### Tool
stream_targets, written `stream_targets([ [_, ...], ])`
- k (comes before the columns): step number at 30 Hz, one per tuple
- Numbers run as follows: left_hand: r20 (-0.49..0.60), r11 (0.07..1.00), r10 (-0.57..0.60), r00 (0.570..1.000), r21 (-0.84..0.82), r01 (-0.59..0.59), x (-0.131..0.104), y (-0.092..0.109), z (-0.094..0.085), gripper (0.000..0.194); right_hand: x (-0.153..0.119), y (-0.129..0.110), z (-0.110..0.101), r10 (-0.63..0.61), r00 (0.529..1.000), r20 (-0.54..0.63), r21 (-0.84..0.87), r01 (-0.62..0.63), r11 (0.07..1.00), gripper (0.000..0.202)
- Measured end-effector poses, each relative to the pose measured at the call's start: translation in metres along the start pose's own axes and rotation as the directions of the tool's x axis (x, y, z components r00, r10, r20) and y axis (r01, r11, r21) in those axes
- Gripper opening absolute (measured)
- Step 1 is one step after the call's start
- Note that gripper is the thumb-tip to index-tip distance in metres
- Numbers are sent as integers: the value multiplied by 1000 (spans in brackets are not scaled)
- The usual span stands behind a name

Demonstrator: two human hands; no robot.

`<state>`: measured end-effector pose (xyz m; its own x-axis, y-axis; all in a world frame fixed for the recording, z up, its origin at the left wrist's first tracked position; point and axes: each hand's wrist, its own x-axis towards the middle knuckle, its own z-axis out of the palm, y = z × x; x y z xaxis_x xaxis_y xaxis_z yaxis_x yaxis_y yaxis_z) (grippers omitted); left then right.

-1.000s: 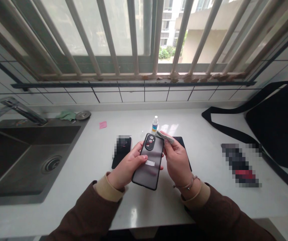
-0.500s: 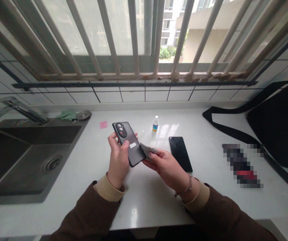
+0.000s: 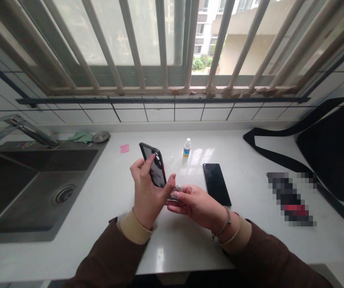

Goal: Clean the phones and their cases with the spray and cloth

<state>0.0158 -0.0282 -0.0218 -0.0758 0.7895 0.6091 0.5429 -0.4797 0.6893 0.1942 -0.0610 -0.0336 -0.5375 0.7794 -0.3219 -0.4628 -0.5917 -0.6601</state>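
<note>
A black-edged phone case (image 3: pixel 158 177) with a see-through back and camera holes is gripped by my left hand (image 3: pixel 147 188). It is tilted steeply, its inner side partly showing and its lower end hidden by my fingers and thumb. Close beside it, my right hand (image 3: pixel 195 201) pinches a small grey cloth (image 3: pixel 175 195), mostly covered by the fingers. Whether the cloth touches the case I cannot tell. Right of the hands, a dark phone (image 3: pixel 217 183) lies flat with its screen up. A small white-capped bottle (image 3: pixel 187 149) stands upright behind them.
On the left is a dark sink (image 3: pixel 46 200) with a faucet (image 3: pixel 37 134); a green cloth (image 3: pixel 81 137) and a metal strainer (image 3: pixel 101 137) rest at its back edge. A pink note (image 3: pixel 124 149) lies on the white counter (image 3: pixel 187 244). A black strapped bag (image 3: pixel 334 152) is at right.
My left hand has turned the phone case over, from its outer back facing me to its inner side partly showing. My right hand and the grey cloth have shifted slightly down.
</note>
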Motion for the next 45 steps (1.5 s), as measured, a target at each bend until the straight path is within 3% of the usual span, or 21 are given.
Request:
stream_targets([
  [3,-17,984,65,998,165,-62,9,-4,-4,85,-3,-6,0,20,1000,10,20,-20,1000,27],
  [6,1,965,-1,1000,264,1,16,-6,-6,83,-7,-14,-1,-26,1000,11,46,26,999,27],
  [10,183,913,-160,970,400,75,16,4,-1,74,-10,-21,-4,-195,981,18,105,192,976,28],
  [13,338,841,-287,896,536,67,13,26,6,66,-11,-23,-6,-291,956,34,126,285,950,24],
  [15,447,784,-390,805,620,35,11,43,10,67,-12,-22,-5,-303,951,64,120,294,948,23],
  [17,500,751,-461,734,660,22,10,57,14,65,-13,-21,-4,-299,949,100,109,288,951,24],
  [19,507,736,-501,701,676,37,9,64,18,53,-15,-21,-3,-300,946,123,104,289,952,25],
  [22,472,700,-539,698,712,60,9,67,24,42,-16,-21,-3,-319,940,123,95,309,946,25],
  [26,439,625,-594,674,780,42,8,65,32,48,-16,-21,-5,-344,932,115,60,339,939,24],
  [32,417,598,-536,734,801,-18,0,57,44,49,-14,-29,-12,-436,900,12,-70,435,898,23],
  [35,405,603,-498,767,797,-30,-5,53,48,47,-17,-43,-24,-541,838,-74,-309,496,811,25],
  [37,394,602,-475,787,798,-36,-7,50,50,48,-23,-57,-37,-649,754,-98,-580,487,653,26],
  [39,389,605,-455,801,795,-43,-10,47,51,49,-31,-71,-52,-752,653,-96,-841,351,412,28],
  [41,403,610,-422,812,789,-74,-11,45,51,50,-39,-84,-68,-816,571,-91,-957,175,230,30],
  [45,432,605,-359,827,783,-146,-8,53,45,57,-44,-96,-94,-882,453,-131,-989,-126,82,31],
])
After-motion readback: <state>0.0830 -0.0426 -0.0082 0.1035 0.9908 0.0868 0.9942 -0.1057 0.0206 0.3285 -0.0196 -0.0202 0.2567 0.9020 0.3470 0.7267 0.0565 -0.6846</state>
